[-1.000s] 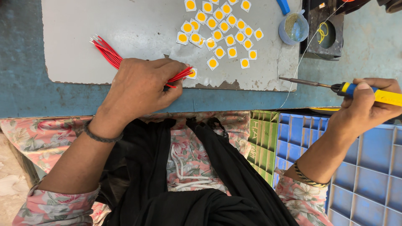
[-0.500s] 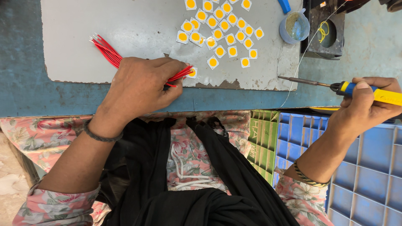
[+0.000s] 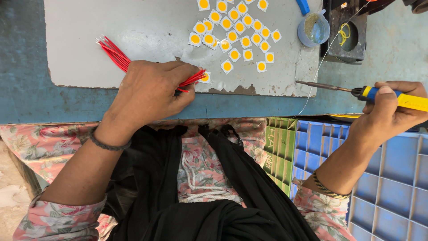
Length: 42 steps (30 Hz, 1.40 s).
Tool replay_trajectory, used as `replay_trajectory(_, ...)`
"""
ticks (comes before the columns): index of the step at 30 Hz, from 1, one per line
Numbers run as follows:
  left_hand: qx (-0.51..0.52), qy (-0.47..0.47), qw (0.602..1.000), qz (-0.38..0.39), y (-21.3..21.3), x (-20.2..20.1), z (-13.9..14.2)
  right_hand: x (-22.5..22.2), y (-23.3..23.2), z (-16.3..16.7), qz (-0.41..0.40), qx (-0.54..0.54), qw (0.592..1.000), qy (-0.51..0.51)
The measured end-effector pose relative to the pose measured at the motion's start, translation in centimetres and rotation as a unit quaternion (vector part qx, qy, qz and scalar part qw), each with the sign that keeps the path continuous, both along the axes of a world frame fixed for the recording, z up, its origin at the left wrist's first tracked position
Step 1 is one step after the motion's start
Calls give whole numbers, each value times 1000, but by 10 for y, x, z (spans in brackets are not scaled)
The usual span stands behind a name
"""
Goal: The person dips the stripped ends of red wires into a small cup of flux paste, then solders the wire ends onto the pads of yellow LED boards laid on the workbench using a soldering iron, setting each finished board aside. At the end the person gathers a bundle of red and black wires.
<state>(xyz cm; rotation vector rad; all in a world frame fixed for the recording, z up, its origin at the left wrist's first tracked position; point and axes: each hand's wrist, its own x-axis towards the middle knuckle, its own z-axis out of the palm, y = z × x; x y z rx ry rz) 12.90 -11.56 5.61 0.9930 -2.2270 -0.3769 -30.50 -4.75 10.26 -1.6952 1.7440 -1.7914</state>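
The left hand (image 3: 151,91) lies palm down on the edge of the grey mat (image 3: 133,27), with the wrist bent and the fingers curled together. It is closed on a bundle of thin red wires (image 3: 117,56). The wires go under the palm: their long ends spread out like a fan to the upper left, and their short ends come out between the fingertips on the right. These short ends are touching or just beside one small white square with a round yellow middle (image 3: 205,77).

The right hand (image 3: 392,109) is well apart, over the right side of the blue table (image 3: 26,98). It is closed in a fist around the yellow and blue handle of a soldering iron (image 3: 379,94). The thin metal tip is level and points left, toward the mat's edge. A thin pale wire (image 3: 318,71) runs down just left of the tip.

More of the same white and yellow squares (image 3: 236,33) lie flat and loose on the mat, which is smooth and worn, with a chipped lower edge. Near them stand a small round blue cup (image 3: 314,29) and a black square holder (image 3: 345,31). A blue plastic crate (image 3: 392,178) with ribbed walls stands below the right forearm.
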Motion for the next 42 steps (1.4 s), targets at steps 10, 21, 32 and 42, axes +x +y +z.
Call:
replay_trajectory(10, 5, -1, 1000, 1, 1, 0, 0, -23, 18, -8, 29, 1, 992, 126)
replay_trajectory(21, 2, 7, 1000, 4, 2, 0, 0, -21, 16, -13, 29, -8, 994, 105)
replay_trajectory(32, 3, 7, 1000, 4, 1, -1, -1, -16, 4, 8, 32, 71, 995, 58)
replay_trajectory(42, 14, -6, 1000, 3, -1, -1, -5, -35, 21, -9, 63, 24, 992, 109)
